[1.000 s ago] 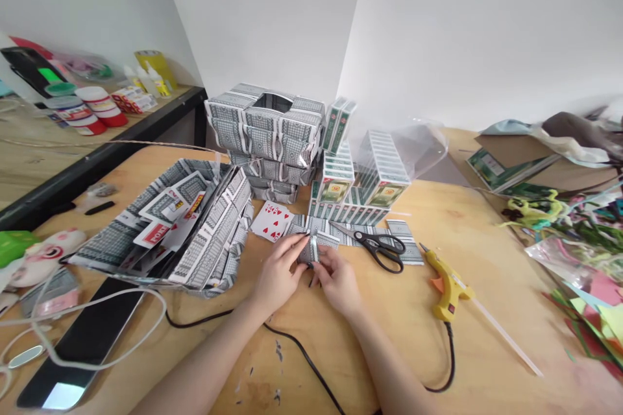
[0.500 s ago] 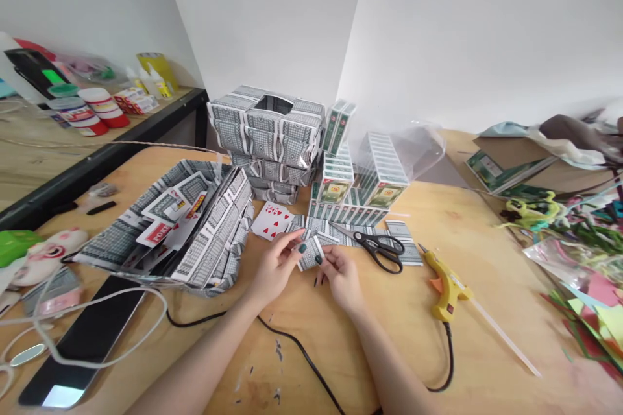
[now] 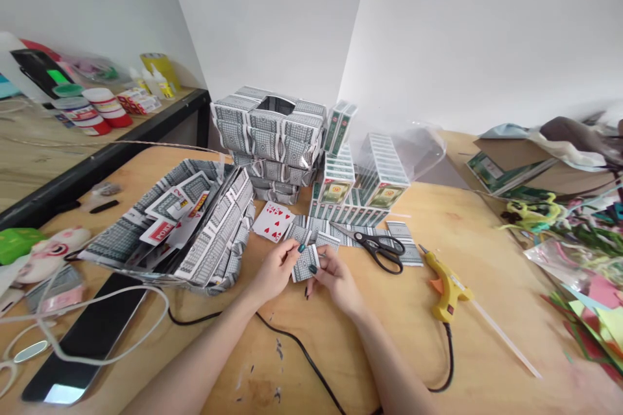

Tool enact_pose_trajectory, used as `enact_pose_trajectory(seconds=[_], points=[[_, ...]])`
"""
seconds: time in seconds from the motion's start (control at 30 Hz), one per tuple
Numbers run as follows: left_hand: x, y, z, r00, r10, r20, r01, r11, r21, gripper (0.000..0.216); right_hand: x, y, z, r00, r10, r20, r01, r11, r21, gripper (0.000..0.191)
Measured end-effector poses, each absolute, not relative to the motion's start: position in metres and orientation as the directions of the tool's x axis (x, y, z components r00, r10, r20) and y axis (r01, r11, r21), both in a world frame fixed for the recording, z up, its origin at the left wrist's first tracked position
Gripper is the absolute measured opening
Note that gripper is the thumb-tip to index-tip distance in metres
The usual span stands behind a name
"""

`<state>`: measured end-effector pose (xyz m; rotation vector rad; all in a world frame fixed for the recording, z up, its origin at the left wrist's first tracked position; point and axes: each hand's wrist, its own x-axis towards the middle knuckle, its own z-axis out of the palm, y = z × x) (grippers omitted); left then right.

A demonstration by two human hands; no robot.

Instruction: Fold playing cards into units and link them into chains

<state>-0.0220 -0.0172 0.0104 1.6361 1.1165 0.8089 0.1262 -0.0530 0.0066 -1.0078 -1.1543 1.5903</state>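
Between my two hands is a small grey-patterned playing card piece [image 3: 304, 264], its back facing up. My left hand [image 3: 277, 272] pinches its upper left edge; my right hand [image 3: 337, 279] grips its right side, thumb on top. Just beyond lie more grey-backed cards [image 3: 327, 242] and a face-up heart card [image 3: 272, 221]. Black-handled scissors [image 3: 382, 248] rest on a row of cards to the right of my hands. Farther right a yellow glue gun [image 3: 448, 288] lies on its side with a clear glue stick [image 3: 506, 337] in its back.
A basket made of folded cards [image 3: 209, 253] holding loose cards stands at left. Behind are a stacked card-made box [image 3: 272, 136] and card packs [image 3: 384, 188]. A phone [image 3: 82, 337], white cable [image 3: 163, 324] and black cord [image 3: 302, 343] lie near. Colourful scraps [image 3: 598, 311] line the right edge.
Both hands have come slightly nearer to me with the card piece, which now lies flatter to view. More of the cards behind it shows. The other things have stayed put.
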Motion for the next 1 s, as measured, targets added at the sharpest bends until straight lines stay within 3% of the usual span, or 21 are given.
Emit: enact_pose_trajectory(seconds=[0.23, 0.4, 0.53, 0.7, 0.87, 1.0], points=[[-0.012, -0.026, 0.013, 0.371, 0.929, 0.015, 0.309, -0.138, 0.941, 0.025, 0.116, -0.056, 0.002, 0.019, 0.989, -0.144, -0.065, -0.143, -0.988, 0.032], [-0.007, -0.029, 0.011, 0.273, 0.955, -0.119, 0.195, 0.066, 0.979, 0.033, 0.115, -0.055, 0.002, 0.087, 0.993, -0.079, -0.068, -0.073, -0.995, 0.030], [-0.004, -0.029, 0.005, 0.184, 0.982, -0.042, 0.204, 0.004, 0.979, 0.031, 0.111, -0.057, 0.000, 0.156, 0.986, -0.065, -0.020, -0.062, -0.998, 0.026], [-0.003, -0.029, 0.001, 0.071, 0.997, 0.034, 0.356, -0.057, 0.933, 0.029, 0.105, -0.063, 0.002, 0.061, 0.998, -0.002, 0.220, -0.015, -0.975, 0.018], [-0.003, -0.031, 0.003, 0.078, 0.990, 0.113, 0.562, -0.138, 0.816, 0.026, 0.102, -0.067, -0.001, 0.136, 0.978, 0.158, 0.610, 0.044, -0.791, 0.016], [-0.004, -0.033, 0.007, 0.097, 0.986, 0.136, 0.631, -0.166, 0.758, 0.028, 0.101, -0.069, -0.003, 0.159, 0.968, 0.191, 0.656, 0.041, -0.753, 0.019]])
